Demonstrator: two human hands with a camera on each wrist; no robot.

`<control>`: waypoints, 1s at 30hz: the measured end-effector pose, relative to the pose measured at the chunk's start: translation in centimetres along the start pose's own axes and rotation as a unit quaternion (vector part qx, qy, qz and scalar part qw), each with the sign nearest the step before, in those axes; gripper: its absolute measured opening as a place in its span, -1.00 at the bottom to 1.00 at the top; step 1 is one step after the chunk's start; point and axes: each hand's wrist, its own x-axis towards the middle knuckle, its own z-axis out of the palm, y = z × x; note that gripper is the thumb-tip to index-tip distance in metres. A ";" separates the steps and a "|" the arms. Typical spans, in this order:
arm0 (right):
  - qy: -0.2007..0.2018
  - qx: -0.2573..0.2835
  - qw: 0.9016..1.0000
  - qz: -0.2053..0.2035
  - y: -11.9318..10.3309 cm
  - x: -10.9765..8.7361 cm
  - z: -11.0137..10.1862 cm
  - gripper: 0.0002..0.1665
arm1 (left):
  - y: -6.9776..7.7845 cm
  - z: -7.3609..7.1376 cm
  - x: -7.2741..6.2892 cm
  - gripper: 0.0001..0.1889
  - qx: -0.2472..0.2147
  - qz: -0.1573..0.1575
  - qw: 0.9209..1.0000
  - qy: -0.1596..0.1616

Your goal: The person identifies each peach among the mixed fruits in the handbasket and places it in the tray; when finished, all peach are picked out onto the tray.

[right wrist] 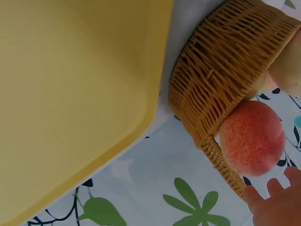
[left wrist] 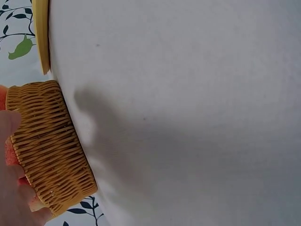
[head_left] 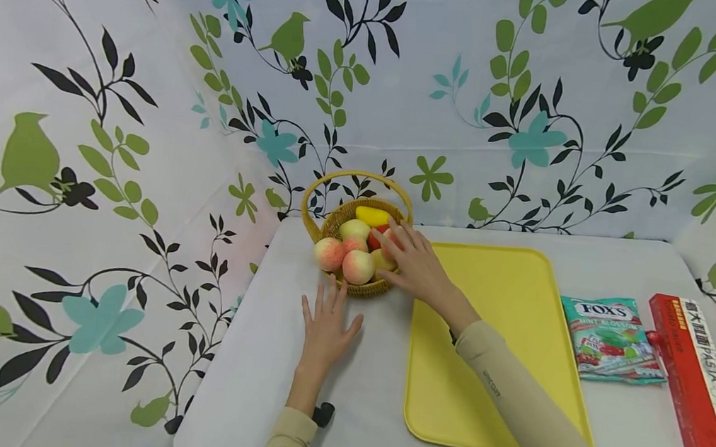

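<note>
A wicker basket (head_left: 370,290) with a tall yellow handle (head_left: 362,174) stands at the back left of the table, heaped with fruit. Peaches (head_left: 358,267), a yellow-green fruit (head_left: 354,229), a long yellow fruit (head_left: 373,216) and something red (head_left: 377,236) show in it. My right hand (head_left: 421,264) reaches over the basket's right side, fingers spread, overlapping a peach there. In the right wrist view that peach (right wrist: 252,138) sits at the rim beside the fingertips. My left hand (head_left: 326,327) is held in front of the basket, fingers extended, tips near the front rim.
A yellow tray (head_left: 495,406) lies right of the basket, under my right forearm. Farther right are a green bag of Fox's candy (head_left: 612,341) and a red pasta box (head_left: 679,379). A patterned cloth (head_left: 443,131) hangs behind and left of the table.
</note>
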 end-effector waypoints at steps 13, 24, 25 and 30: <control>-0.047 0.013 0.999 -0.005 1.9 1.7 1.5 0.06 | -0.2 1.6 2.8 0.02 -0.337 -0.114 0.932 0.069; -0.045 0.012 0.999 0.001 2.2 1.9 2.5 0.04 | -1.2 3.5 6.4 0.50 -0.462 -0.110 0.879 0.050; -0.040 0.010 0.999 0.001 2.2 1.9 2.6 0.02 | -1.2 3.6 6.5 0.53 -0.458 -0.105 0.881 0.054; -0.017 0.013 1.000 0.007 2.4 1.9 2.8 -0.10 | -0.6 4.1 6.6 0.57 -0.452 -0.103 0.884 0.055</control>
